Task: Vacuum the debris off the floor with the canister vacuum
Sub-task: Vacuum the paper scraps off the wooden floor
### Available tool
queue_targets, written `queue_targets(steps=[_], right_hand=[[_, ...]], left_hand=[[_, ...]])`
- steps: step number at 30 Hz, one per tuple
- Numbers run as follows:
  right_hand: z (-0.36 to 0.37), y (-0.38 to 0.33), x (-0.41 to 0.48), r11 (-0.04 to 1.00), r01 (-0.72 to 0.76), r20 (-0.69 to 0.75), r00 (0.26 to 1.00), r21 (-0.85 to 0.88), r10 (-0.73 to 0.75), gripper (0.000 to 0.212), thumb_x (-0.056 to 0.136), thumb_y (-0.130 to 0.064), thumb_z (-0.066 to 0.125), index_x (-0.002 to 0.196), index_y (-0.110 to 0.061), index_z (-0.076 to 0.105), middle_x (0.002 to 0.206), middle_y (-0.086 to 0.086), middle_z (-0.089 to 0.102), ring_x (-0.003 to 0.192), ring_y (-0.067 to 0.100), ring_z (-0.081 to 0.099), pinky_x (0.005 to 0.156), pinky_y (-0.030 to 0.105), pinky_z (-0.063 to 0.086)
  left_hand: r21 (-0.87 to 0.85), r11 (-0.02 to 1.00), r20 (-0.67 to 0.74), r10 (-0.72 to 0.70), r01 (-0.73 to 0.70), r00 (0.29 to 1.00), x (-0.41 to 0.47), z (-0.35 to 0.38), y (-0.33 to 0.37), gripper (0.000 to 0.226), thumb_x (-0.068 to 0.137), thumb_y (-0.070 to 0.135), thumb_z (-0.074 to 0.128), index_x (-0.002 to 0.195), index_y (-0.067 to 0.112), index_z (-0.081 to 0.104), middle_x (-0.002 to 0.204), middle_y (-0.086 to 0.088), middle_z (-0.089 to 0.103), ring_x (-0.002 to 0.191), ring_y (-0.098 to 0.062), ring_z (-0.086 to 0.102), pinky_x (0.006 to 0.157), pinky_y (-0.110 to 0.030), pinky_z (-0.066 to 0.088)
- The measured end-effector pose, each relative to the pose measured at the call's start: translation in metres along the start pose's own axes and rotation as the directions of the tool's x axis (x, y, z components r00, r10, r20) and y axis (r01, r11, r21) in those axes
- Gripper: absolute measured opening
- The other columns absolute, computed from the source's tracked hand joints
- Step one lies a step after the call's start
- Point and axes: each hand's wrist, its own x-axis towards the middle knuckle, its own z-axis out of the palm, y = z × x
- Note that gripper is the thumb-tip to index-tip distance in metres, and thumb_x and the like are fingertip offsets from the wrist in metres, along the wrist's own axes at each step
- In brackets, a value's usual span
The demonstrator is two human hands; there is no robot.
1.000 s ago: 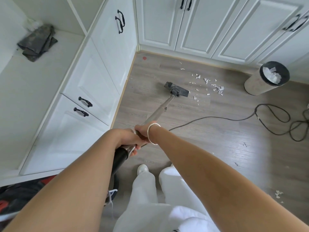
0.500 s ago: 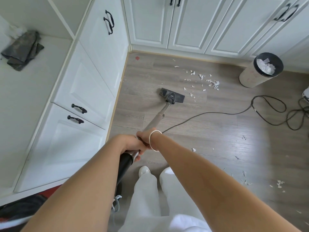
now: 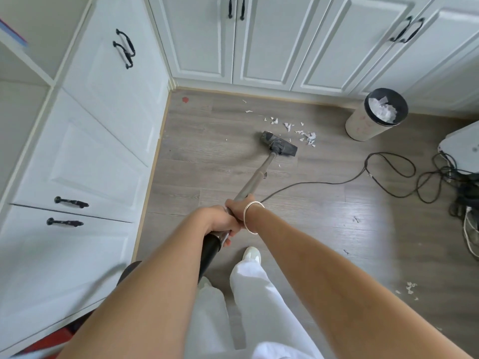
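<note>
I hold the vacuum wand [image 3: 255, 177] in both hands. My left hand [image 3: 216, 220] grips it low, just above the black hose cuff [image 3: 210, 251]. My right hand [image 3: 237, 206], with a silver bangle on the wrist, grips the metal tube just ahead of the left. The dark floor head [image 3: 280, 144] lies flat on the grey wood floor. White paper scraps [image 3: 307, 136] lie just beyond and to the right of the head. More scraps [image 3: 409, 287] lie on the floor at the lower right.
White cabinets [image 3: 85, 156] run along the left and the far wall [image 3: 259, 42]. A round bin [image 3: 373, 117] full of paper stands at the far right. A black power cord [image 3: 388, 174] loops across the floor towards a white appliance [image 3: 461, 149]. My white-trousered legs [image 3: 248, 288] stand below the wand.
The floor head has been pushed forward and to the right, up against the scrap pile. The view has shifted right and closer to the floor; both hands keep their grip.
</note>
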Motion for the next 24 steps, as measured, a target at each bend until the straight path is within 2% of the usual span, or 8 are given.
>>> queue_targets(steps=[2, 5, 6, 8, 10, 15, 18, 24], right_hand=[[-0.017, -0.005, 0.012, 1.000, -0.014, -0.018, 1.000, -0.016, 0.014, 0.055, 0.092, -0.024, 0.058, 0.136, -0.004, 0.032, 0.086, 0.009, 0.050, 0.081, 0.026, 0.052, 0.052, 0.026, 0.041], [-0.037, -0.011, 0.026, 0.999, -0.028, -0.011, 1.000, -0.041, 0.027, 0.055, 0.091, -0.027, 0.059, 0.135, -0.004, 0.035, 0.090, 0.011, 0.052, 0.065, 0.022, 0.053, 0.045, 0.025, 0.038], [-0.043, -0.013, 0.030, 0.998, -0.035, -0.011, 0.999, -0.046, 0.035, 0.055, 0.091, -0.028, 0.059, 0.134, -0.004, 0.036, 0.092, 0.011, 0.053, 0.062, 0.021, 0.052, 0.048, 0.026, 0.042], [-0.056, -0.015, 0.038, 0.998, -0.046, -0.011, 0.999, -0.047, 0.046, 0.056, 0.090, -0.031, 0.059, 0.134, -0.004, 0.036, 0.098, 0.013, 0.053, 0.071, 0.025, 0.056, 0.062, 0.032, 0.051], [-0.066, -0.020, 0.044, 0.998, -0.032, -0.022, 0.999, -0.046, 0.031, 0.056, 0.089, -0.032, 0.060, 0.133, -0.004, 0.038, 0.099, 0.013, 0.053, 0.081, 0.028, 0.055, 0.069, 0.033, 0.049], [-0.091, -0.035, 0.061, 0.999, -0.003, -0.025, 1.000, 0.045, 0.004, 0.055, 0.089, -0.028, 0.061, 0.132, -0.003, 0.038, 0.103, 0.015, 0.053, 0.087, 0.028, 0.054, 0.076, 0.034, 0.050], [-0.104, -0.041, 0.071, 0.999, 0.003, -0.045, 0.999, 0.053, -0.001, 0.054, 0.089, -0.027, 0.060, 0.133, -0.004, 0.037, 0.104, 0.015, 0.054, 0.087, 0.027, 0.052, 0.077, 0.032, 0.045], [-0.139, -0.055, 0.088, 0.994, 0.019, -0.070, 0.998, 0.108, -0.011, 0.055, 0.090, -0.026, 0.060, 0.136, -0.006, 0.036, 0.100, 0.011, 0.052, 0.085, 0.026, 0.052, 0.074, 0.029, 0.042]], left_hand=[[0.014, 1.000, 0.010, 0.014, -0.014, 1.000, 0.006, 0.003, 0.021, 0.015, 0.079, -0.007, 0.046, 0.070, 0.005, 0.047, 0.063, -0.013, 0.050, 0.050, -0.021, 0.052, 0.052, -0.028, 0.047], [0.024, 0.999, 0.009, 0.022, -0.022, 1.000, 0.017, 0.008, 0.045, 0.017, 0.081, -0.008, 0.045, 0.070, 0.005, 0.047, 0.065, -0.011, 0.048, 0.050, -0.019, 0.050, 0.045, -0.025, 0.045], [0.017, 1.000, 0.013, 0.020, -0.020, 1.000, 0.021, 0.010, 0.051, 0.016, 0.081, -0.008, 0.045, 0.072, 0.005, 0.047, 0.066, -0.012, 0.047, 0.050, -0.020, 0.050, 0.048, -0.027, 0.046], [-0.007, 1.000, 0.022, 0.018, -0.017, 1.000, 0.029, 0.015, 0.065, 0.014, 0.080, -0.009, 0.045, 0.076, 0.004, 0.049, 0.069, -0.012, 0.047, 0.051, -0.021, 0.050, 0.056, -0.031, 0.047], [-0.032, 0.999, 0.021, 0.024, -0.023, 0.999, 0.035, 0.015, 0.078, 0.015, 0.079, -0.010, 0.044, 0.079, 0.003, 0.051, 0.068, -0.012, 0.047, 0.051, -0.021, 0.048, 0.056, -0.030, 0.047], [0.009, 0.997, -0.008, 0.081, -0.081, 0.997, 0.041, 0.015, 0.113, 0.022, 0.080, -0.009, 0.047, 0.063, 0.005, 0.048, 0.060, -0.012, 0.049, 0.038, -0.017, 0.050, 0.043, -0.023, 0.046], [-0.023, 0.996, 0.000, 0.082, -0.082, 0.997, 0.048, 0.014, 0.126, 0.020, 0.079, -0.009, 0.047, 0.065, 0.004, 0.049, 0.063, -0.013, 0.049, 0.047, -0.020, 0.051, 0.056, -0.032, 0.049], [-0.034, 0.993, -0.005, 0.113, -0.113, 0.994, 0.059, 0.019, 0.162, 0.020, 0.078, -0.012, 0.048, 0.070, 0.006, 0.048, 0.064, -0.012, 0.048, 0.050, -0.022, 0.050, 0.056, -0.032, 0.047]])
